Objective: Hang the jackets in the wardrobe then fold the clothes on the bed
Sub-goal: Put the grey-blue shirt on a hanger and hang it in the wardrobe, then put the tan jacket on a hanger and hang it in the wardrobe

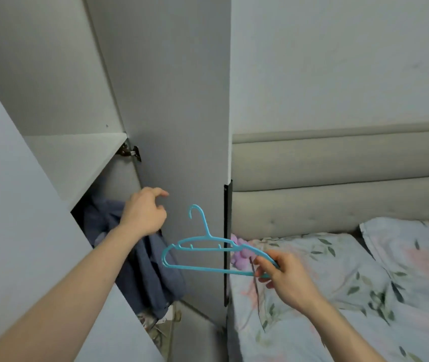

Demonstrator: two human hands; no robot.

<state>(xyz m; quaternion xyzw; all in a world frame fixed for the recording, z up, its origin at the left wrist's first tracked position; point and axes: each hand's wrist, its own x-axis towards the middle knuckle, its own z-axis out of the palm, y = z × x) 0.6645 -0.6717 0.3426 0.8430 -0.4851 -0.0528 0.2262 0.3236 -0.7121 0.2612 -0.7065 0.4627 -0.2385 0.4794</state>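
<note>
Your right hand (284, 275) pinches the blue hanger (208, 253) by its 3 o'clock end, long axis toward 9 o'clock, where your empty, loosely curled left hand (144, 214) sits nearer the hanging jacket (140, 270).

I see the wardrobe opening below the shelf (77, 155) partly filled by hanging blue clothes (140, 273); the open door (182, 113) walls off the bed (312, 296) side.
</note>
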